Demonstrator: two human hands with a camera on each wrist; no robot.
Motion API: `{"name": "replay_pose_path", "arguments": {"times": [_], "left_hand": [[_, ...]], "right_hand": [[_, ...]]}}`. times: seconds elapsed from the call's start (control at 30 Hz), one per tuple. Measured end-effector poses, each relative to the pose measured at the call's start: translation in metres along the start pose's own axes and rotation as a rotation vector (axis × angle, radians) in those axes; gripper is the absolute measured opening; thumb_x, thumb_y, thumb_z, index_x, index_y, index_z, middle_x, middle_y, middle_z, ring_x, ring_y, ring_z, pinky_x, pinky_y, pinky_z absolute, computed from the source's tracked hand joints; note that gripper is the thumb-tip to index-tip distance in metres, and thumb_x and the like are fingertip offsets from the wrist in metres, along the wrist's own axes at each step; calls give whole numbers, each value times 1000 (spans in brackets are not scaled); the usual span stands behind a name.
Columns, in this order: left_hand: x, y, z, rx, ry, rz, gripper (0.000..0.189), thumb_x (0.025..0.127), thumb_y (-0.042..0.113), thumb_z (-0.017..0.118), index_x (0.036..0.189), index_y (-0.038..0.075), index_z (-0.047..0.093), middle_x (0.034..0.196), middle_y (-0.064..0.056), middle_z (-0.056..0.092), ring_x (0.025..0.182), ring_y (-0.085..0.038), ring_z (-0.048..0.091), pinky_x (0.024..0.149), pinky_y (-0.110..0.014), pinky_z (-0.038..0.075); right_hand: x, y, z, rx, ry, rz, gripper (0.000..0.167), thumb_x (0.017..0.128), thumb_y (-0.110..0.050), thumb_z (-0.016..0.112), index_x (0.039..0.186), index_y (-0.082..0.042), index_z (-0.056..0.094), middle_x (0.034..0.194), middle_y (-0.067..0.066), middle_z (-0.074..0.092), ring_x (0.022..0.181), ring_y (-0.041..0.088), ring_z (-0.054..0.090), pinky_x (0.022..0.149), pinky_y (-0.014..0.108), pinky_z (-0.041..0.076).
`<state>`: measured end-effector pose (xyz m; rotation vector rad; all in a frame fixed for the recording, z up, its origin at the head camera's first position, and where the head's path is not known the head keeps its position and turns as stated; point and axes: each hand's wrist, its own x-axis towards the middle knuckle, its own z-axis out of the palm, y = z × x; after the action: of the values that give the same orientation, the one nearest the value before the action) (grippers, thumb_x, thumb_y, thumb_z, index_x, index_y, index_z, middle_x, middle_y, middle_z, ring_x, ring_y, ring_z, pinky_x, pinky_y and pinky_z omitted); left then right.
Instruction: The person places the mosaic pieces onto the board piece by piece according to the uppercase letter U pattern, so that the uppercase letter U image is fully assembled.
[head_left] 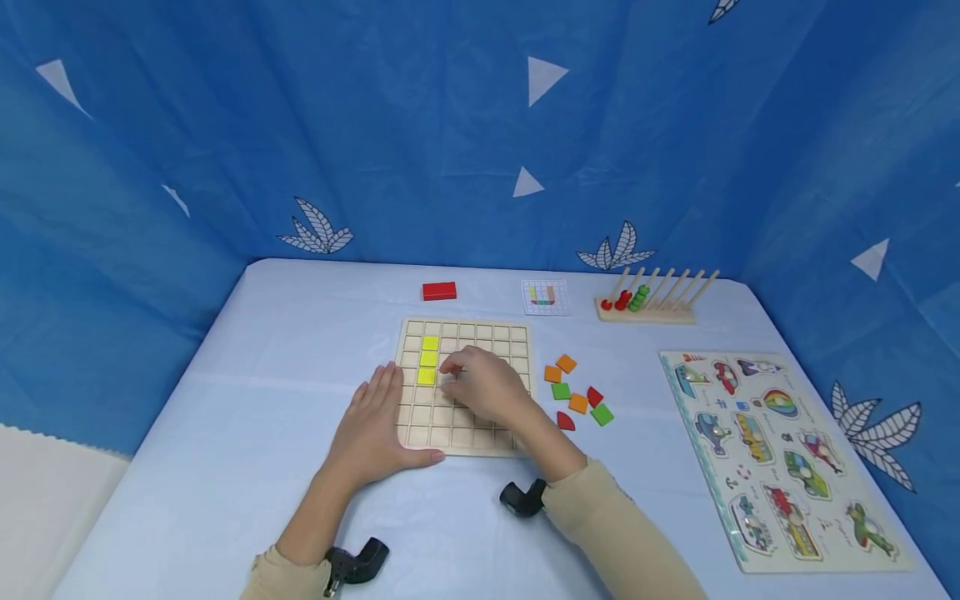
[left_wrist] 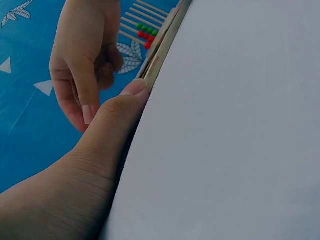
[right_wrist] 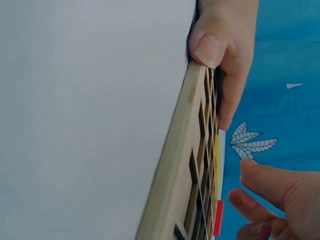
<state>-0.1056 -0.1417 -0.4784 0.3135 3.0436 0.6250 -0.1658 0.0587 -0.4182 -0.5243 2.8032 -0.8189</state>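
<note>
A wooden grid board [head_left: 420, 435] lies on the white table. Three yellow square tiles [head_left: 427, 358] sit in a column of its cells, toward the left. My left hand [head_left: 372, 429] rests against the board's left side and near corner, fingers straight, its thumb [left_wrist: 135, 88] along the near edge. Over the middle of the board is my right hand [head_left: 487, 385], just right of the yellow tiles. Its thumb and fingertips are bent loosely and stand apart in the right wrist view, nothing between them. Part of the grid is hidden beneath this hand.
Right of the board lie loose orange [head_left: 578, 403], green [head_left: 602, 414] and red [head_left: 566, 422] pieces. Behind it are a red block [head_left: 438, 291] and a pattern card [head_left: 546, 297]. A bead-and-peg rack [head_left: 675, 317] stands back right, near a picture puzzle board [head_left: 750, 487].
</note>
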Motion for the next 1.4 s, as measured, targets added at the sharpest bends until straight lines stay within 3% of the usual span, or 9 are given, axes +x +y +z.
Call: {"name": "replay_pose_path", "arguments": {"times": [0.27,0.63,0.83,1.03,1.4], "left_hand": [[0,1,1,-6,1,-4,144,57,91,64,158,2,15,167,-14,12,156,-31,9,124,-55,14],[0,2,1,-7,3,7,143,58,90,65,158,2,14,168,-14,11,156,-32,9,124,-56,13],[0,2,1,-10,6,11,142,58,89,65,159,3,14,168,-13,11,156,-31,9,124,-56,13],[0,1,3,-12,17,14,142,58,90,65,158,2,15,167,-14,13,156,-32,10,124,-56,14],[-1,2,2,-14,17,5,142,58,88,67,158,2,15,167,-15,13,156,-32,10,124,-56,14]], "right_hand": [[-20,17,-20,31,23,60,26,90,-30,73,115,-24,71,107,-6,68,99,15,59,86,37,52],[-40,62,-48,45,77,92,26,91,-25,72,116,-18,71,106,-1,68,96,19,61,83,39,53],[-52,86,-59,73,93,152,27,92,-27,71,117,-16,70,104,-1,68,93,19,57,80,35,53],[-61,104,-68,91,108,201,26,92,-27,71,116,-17,70,113,2,68,88,22,57,69,29,53],[-78,131,-81,89,127,266,29,94,-26,70,120,-13,68,115,7,68,84,22,56,69,28,51]]}}
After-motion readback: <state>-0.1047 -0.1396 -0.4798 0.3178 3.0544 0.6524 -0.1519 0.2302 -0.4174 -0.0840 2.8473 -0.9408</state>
